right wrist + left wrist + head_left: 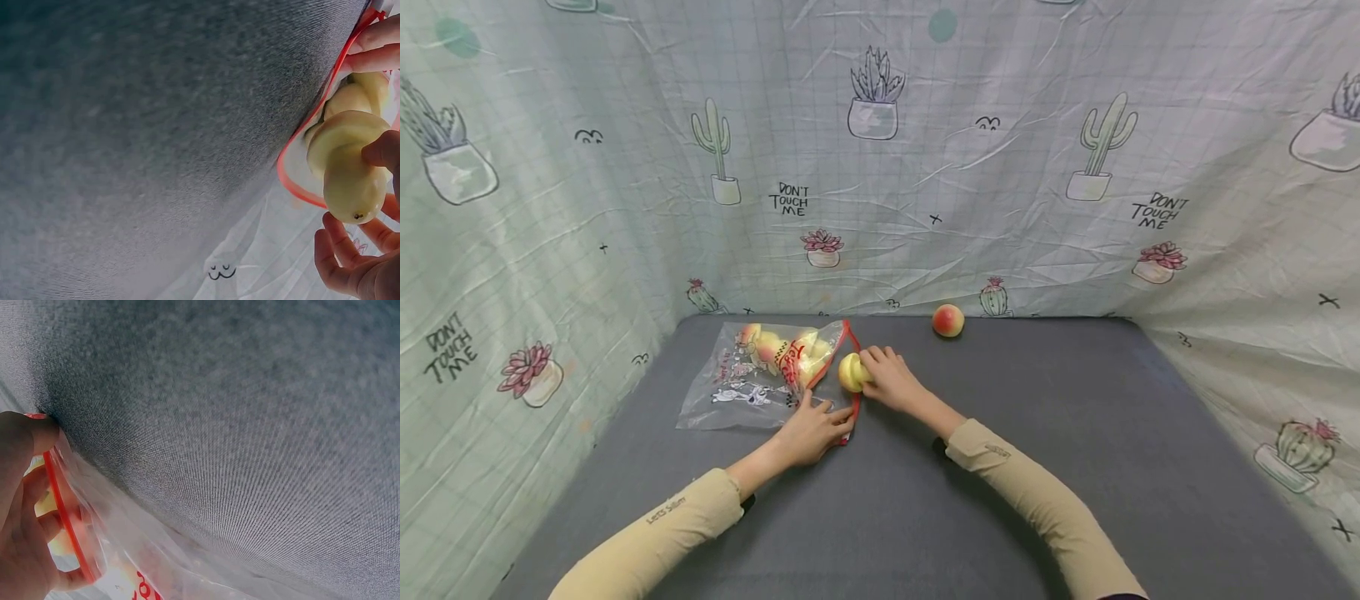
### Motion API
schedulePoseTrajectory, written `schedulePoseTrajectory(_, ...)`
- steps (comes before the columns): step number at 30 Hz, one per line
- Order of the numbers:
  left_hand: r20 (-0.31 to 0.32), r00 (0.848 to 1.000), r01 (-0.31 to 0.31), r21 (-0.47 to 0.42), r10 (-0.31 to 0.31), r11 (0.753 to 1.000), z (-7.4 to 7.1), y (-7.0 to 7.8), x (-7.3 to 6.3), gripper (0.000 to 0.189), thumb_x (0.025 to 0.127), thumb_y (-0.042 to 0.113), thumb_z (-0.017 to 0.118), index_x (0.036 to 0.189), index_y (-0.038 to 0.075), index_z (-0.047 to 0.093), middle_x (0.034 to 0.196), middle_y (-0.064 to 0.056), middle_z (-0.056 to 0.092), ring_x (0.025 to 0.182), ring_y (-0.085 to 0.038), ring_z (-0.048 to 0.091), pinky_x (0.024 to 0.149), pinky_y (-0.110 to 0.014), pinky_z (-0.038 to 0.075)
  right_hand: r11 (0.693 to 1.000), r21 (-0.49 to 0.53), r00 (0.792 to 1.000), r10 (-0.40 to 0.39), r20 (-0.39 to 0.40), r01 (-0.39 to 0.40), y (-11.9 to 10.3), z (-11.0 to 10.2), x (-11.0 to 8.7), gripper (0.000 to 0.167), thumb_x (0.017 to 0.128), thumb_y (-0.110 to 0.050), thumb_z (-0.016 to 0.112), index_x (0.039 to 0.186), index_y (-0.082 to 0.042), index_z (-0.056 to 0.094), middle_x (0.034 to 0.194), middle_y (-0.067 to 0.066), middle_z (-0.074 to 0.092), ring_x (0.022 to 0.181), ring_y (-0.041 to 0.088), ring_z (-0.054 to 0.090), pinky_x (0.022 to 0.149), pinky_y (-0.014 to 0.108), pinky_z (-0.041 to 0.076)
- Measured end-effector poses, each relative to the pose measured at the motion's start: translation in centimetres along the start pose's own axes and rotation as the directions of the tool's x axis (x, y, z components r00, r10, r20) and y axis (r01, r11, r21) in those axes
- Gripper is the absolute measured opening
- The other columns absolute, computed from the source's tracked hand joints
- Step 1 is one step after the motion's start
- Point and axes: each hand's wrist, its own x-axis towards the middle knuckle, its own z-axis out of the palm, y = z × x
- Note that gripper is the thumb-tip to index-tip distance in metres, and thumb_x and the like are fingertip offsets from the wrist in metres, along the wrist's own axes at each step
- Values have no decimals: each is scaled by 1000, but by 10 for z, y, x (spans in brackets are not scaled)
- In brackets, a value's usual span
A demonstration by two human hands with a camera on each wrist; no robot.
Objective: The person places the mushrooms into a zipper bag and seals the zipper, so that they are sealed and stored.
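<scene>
A clear zip bag (700, 408) with a red-edged mouth lies on the left of the table, its opening facing right. Inside are several red-and-yellow peaches and pale yellow fruits. My left hand (812, 429) holds the near part of the mouth; in the left wrist view its thumb (44, 432) lies over the red edge and the other fingers spread at the opening. My right hand (891, 379) grips a pale yellow pear (355, 184) right at the mouth. In the right wrist view, the pear's wide end points toward the fruits in the bag.
A single red-and-yellow peach (948, 321) sits at the back of the grey table (1037, 400), right of the bag. Behind and at the sides hangs a pale curtain (925, 183) printed with cacti, meeting the table's back edge.
</scene>
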Motion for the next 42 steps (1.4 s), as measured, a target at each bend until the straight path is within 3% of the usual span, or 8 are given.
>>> schedulePoseTrajectory(11, -14, 1000, -2, 27, 2, 1000, -1, 1, -1, 31, 85, 34, 53, 115, 25, 57, 122, 6, 56, 92, -23, 57, 79, -58, 38, 1000, 24, 999, 3, 33, -4, -5, 4, 5, 33, 80, -20, 61, 108, -11, 46, 106, 5, 53, 83, 21, 48, 64, 30, 36)
schedulePoseTrajectory(34, -14, 1000, 9, 44, -8, 999, -3, 2, -1, 32, 85, 33, 53, 116, 26, 57, 123, 6, 56, 92, -23, 56, 78, -57, 38, 998, 48, 995, 33, 94, -38, -11, 14, 15, 25, 82, -17, 58, 102, -10, 45, 97, 4, 50, 73, 17, 45, 58, 26, 31)
schedulePoseTrajectory(42, -8, 1000, 9, 47, -8, 999, -3, 2, -1, 32, 85, 31, 53, 116, 26, 57, 123, 6, 56, 94, -23, 56, 79, -57, 38, 998, 17, 992, 50, 113, -53, -16, 16, 15, 26, 87, -21, 55, 109, -10, 46, 104, 5, 52, 79, 19, 51, 60, 29, 37)
